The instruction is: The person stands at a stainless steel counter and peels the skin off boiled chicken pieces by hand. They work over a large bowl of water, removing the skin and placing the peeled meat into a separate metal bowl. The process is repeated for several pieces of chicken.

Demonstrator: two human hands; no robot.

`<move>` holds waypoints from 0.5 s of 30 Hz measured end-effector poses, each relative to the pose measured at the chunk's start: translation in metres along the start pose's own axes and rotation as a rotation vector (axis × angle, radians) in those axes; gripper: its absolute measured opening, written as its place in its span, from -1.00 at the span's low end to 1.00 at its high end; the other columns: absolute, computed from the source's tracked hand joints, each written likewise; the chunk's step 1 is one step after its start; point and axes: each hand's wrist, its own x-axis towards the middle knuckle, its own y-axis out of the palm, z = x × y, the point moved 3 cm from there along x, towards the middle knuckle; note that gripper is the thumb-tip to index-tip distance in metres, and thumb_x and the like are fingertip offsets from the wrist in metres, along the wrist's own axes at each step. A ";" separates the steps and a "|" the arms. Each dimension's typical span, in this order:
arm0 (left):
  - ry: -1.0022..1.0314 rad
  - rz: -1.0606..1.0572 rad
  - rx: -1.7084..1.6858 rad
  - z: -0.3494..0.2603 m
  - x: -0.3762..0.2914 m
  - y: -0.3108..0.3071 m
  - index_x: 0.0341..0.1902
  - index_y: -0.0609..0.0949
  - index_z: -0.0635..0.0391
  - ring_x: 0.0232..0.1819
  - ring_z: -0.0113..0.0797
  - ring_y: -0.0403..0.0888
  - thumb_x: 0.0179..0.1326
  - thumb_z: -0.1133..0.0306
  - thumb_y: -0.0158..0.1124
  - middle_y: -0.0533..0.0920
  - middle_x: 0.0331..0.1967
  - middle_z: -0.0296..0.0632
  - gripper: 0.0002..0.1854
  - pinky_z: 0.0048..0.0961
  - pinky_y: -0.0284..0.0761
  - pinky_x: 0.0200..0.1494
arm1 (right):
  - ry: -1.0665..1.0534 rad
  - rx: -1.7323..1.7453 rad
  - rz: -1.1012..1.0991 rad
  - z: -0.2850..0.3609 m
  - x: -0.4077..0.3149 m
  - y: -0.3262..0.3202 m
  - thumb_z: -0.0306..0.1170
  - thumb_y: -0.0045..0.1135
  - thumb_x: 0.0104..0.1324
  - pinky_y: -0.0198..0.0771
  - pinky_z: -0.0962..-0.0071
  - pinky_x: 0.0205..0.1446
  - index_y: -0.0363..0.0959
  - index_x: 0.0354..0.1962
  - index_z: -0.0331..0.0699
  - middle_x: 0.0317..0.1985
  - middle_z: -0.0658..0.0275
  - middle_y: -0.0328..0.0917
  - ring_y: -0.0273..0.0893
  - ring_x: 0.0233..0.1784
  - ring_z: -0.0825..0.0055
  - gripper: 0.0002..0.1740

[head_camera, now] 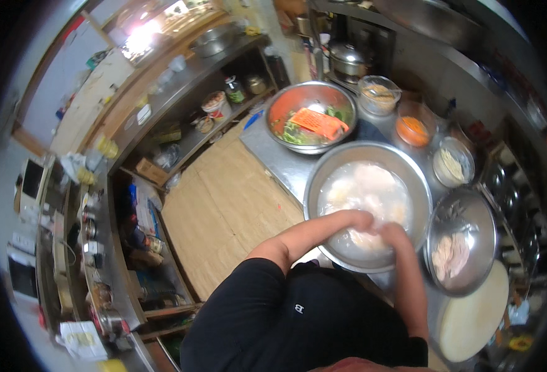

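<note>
A wide stainless steel basin (317, 186) stands before me, with cloudy water and several pieces of pale raw meat (373, 179), which look like chicken. My left hand (364, 221) reaches in from the left and my right hand (393, 234) from the near right. The two meet low over the water, fingers curled on a piece of pale meat (367, 239). My fingertips are partly hidden and blurred. Touching the basin's right side, a smaller steel bowl (480, 218) holds more pale meat pieces (450, 255).
Behind the basin, a steel bowl (310, 149) holds an orange grater (317, 122) and green vegetable scraps. Clear containers of shredded orange food (413, 131), pale strips (451, 165) and brownish food (378, 97) line the back. A round pale board (476, 316) lies at near right. Shelves (217, 135) stand leftward.
</note>
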 end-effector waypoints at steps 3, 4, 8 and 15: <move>0.109 -0.123 -0.115 0.030 -0.002 0.009 -0.17 0.63 0.17 -0.18 -0.02 0.56 0.10 -0.02 0.16 0.62 -0.24 0.08 -0.53 -0.23 0.40 -0.05 | -0.010 0.132 0.103 0.047 -0.018 -0.033 -0.12 0.07 0.14 0.43 0.34 -0.09 0.49 -0.18 -0.40 -0.23 -0.08 0.54 0.54 -0.20 0.13 -0.52; 0.127 -0.125 -0.157 0.025 -0.008 0.006 -0.15 0.62 0.14 -0.18 -0.05 0.56 0.11 0.08 0.18 0.63 -0.25 0.04 -0.61 -0.25 0.40 -0.05 | 0.014 0.180 0.150 0.061 -0.029 -0.046 -0.11 0.11 0.12 0.42 0.37 -0.09 0.48 -0.16 -0.41 -0.24 -0.08 0.55 0.55 -0.21 0.17 -0.49; -0.094 -0.083 -0.174 0.010 -0.015 -0.019 -0.17 0.63 0.11 -0.27 -0.34 0.55 0.12 0.29 0.21 0.65 -0.34 -0.15 -0.76 -0.40 0.42 -0.14 | 0.140 0.546 -0.014 0.037 -0.022 -0.044 -0.17 0.24 0.07 0.42 0.45 -0.14 0.45 -0.12 -0.41 -0.28 0.07 0.57 0.53 -0.22 0.38 -0.47; 0.074 -0.260 -0.951 0.020 -0.042 -0.056 -0.22 0.62 0.17 -0.30 -0.48 0.54 0.20 0.26 0.21 0.63 -0.39 -0.27 -0.77 -0.51 0.46 -0.23 | 0.083 1.041 -0.012 0.042 -0.024 -0.050 -0.37 0.26 0.09 0.44 0.53 -0.26 0.35 -0.08 -0.36 -0.22 0.23 0.52 0.50 -0.24 0.52 -0.54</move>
